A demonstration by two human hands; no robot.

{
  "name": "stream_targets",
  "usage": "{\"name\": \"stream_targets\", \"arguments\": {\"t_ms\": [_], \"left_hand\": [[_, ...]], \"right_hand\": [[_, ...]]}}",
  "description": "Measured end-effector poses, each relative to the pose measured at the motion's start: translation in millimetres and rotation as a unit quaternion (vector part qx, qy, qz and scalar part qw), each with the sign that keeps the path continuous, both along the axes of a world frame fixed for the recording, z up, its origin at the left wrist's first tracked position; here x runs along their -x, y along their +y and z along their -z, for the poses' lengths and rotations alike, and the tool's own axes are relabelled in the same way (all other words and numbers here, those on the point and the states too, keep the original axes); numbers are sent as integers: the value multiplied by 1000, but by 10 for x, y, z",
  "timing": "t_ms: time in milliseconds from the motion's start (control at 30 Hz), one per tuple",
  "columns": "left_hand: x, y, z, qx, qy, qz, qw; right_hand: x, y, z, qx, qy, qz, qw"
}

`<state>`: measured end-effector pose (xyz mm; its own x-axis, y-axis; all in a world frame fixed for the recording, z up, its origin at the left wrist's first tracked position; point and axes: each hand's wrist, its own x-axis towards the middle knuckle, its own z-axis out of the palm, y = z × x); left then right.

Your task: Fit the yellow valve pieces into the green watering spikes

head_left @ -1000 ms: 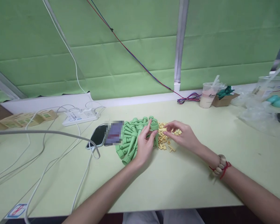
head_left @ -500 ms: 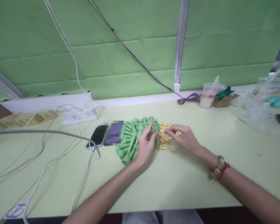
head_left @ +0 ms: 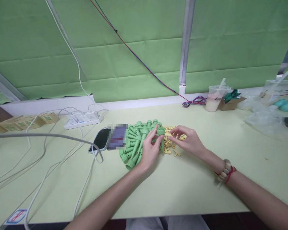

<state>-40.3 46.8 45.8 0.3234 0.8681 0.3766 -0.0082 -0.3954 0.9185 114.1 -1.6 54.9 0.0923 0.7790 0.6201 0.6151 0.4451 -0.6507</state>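
My left hand [head_left: 149, 152] grips a green funnel-shaped plastic piece [head_left: 161, 132], wide end up, over a heap of like green pieces [head_left: 134, 140] on the pale table. My right hand [head_left: 187, 140] pinches a small yellow peg [head_left: 168, 134] and holds it right beside the green piece's neck. A pile of small yellow pegs [head_left: 169, 147] lies under and between both hands. A bead bracelet with a red cord [head_left: 227, 171] sits on my right wrist.
A dark phone [head_left: 100, 140] and a blurred card [head_left: 117, 136] lie left of the green heap. A white power strip [head_left: 83, 119] with cables sits further left. A plastic cup with a straw [head_left: 214, 97], a small cardboard box [head_left: 230, 102] and clear bags [head_left: 266, 119] stand at the back right.
My right hand drew back slightly with its fingers closing, then came in again with a yellow peg against the green piece. My left hand kept the green piece almost still.
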Motion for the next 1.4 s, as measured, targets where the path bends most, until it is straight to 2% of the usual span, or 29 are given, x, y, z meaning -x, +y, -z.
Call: {"name": "stream_targets", "arguments": {"t_ms": [133,300,500,667,767,833,900,1000,1100,1167,1233,1300,1400], "left_hand": [[-3,11,6,7,4,-4,1000],[-3,2,19,17,8,2,1000],[9,-11,14,-31,24,5,999],[9,-10,8,-9,19,14,1000],[24,-24,-13,-33,31,19,999],[38,-30,-30,-61,42,27,997],[45,-28,-46,-76,49,32,995],[36,-19,-66,-57,50,23,997],[20,-23,-81,-19,35,21,999],[20,-32,-84,-25,33,29,999],[34,-39,-75,-62,46,39,996],[55,-36,-57,-102,61,46,992],[74,-13,-37,-136,74,56,986]], "right_hand": [[-5,2,7,24,-18,2,1000],[10,-8,-11,4,-9,-5,1000],[25,-18,-11,32,-7,12,999],[-7,-14,24,40,-53,-14,998],[-7,-13,52,27,-86,-36,995],[11,-10,69,47,-65,-45,996],[33,-7,79,98,-10,-71,993],[55,-15,68,152,38,-107,982],[54,-46,41,114,-21,-69,991],[52,-60,36,85,-49,-52,994],[62,-49,60,89,-20,-62,994],[85,-8,109,120,59,-95,986],[127,77,190,189,206,-168,945]]}}
